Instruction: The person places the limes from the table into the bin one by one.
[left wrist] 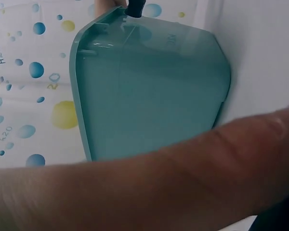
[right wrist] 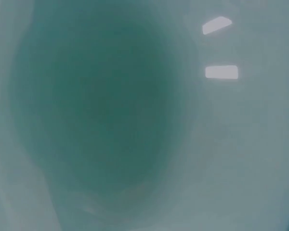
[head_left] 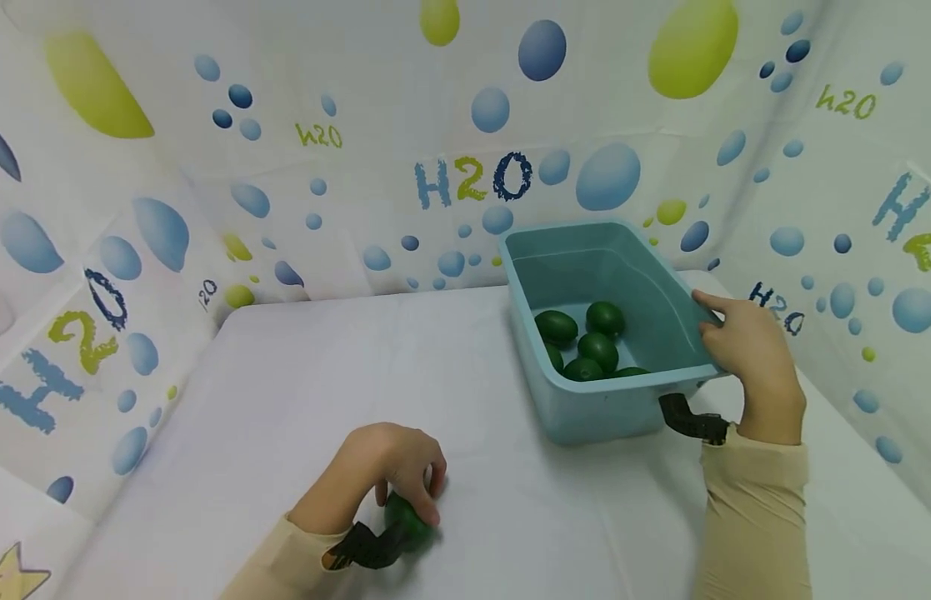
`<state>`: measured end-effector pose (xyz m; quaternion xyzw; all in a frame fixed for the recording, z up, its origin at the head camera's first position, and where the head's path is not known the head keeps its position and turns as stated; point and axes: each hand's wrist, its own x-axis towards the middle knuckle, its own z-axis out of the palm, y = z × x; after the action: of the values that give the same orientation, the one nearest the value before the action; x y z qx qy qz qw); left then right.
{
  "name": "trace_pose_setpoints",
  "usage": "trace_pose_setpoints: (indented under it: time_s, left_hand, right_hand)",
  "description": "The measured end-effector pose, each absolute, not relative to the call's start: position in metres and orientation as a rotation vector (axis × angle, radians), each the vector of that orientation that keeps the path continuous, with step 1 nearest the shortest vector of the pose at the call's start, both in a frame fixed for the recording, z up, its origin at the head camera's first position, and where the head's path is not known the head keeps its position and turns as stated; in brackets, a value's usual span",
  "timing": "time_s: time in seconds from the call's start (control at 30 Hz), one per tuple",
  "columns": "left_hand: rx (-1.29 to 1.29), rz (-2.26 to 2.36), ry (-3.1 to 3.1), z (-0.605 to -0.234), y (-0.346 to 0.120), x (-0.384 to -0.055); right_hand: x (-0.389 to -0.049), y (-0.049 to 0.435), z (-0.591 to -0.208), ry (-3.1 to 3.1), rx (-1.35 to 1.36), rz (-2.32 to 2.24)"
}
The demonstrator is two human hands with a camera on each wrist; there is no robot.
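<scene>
On the white cloth near the front, my left hand (head_left: 393, 462) grips a dark green avocado (head_left: 407, 521) from above, fingers and thumb curled round it. A finger (left wrist: 183, 168) of that hand crosses the left wrist view, with a sliver of green at the lower right corner. My right hand (head_left: 753, 346) holds the right rim of a teal plastic bin (head_left: 623, 408), thumb over the edge. Several avocados (head_left: 598, 352) lie inside the bin, gathered toward its near left part. Close up, the bin wall (right wrist: 241, 144) fills the right wrist view.
The table (head_left: 322, 375) has a white cloth and stands against a curtain (head_left: 375, 100) printed with bubbles and H2O lettering. The curtain also runs along both sides. A black strap mount sits at each wrist.
</scene>
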<state>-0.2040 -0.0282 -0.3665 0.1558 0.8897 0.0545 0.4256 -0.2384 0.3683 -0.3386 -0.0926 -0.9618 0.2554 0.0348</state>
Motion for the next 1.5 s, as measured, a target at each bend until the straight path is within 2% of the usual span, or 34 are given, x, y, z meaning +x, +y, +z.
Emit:
trace_pose_setpoints:
  time_s: [0.53,1.0,1.5]
  left_hand:
    - [0.551,0.264,2.249,-0.381,-0.033,-0.211]
    - [0.9,0.343,2.414,-0.364,-0.036,-0.232]
    - [0.962,0.667,2.716,-0.355,-0.027,-0.245]
  right_hand:
    - [-0.239,0.37,-0.339,-2.983,-0.235,0.716]
    - [-0.237,0.37,-0.343,-2.968,-0.228,0.755]
    - [-0.238,0.37,-0.34,-2.952,-0.23,0.763]
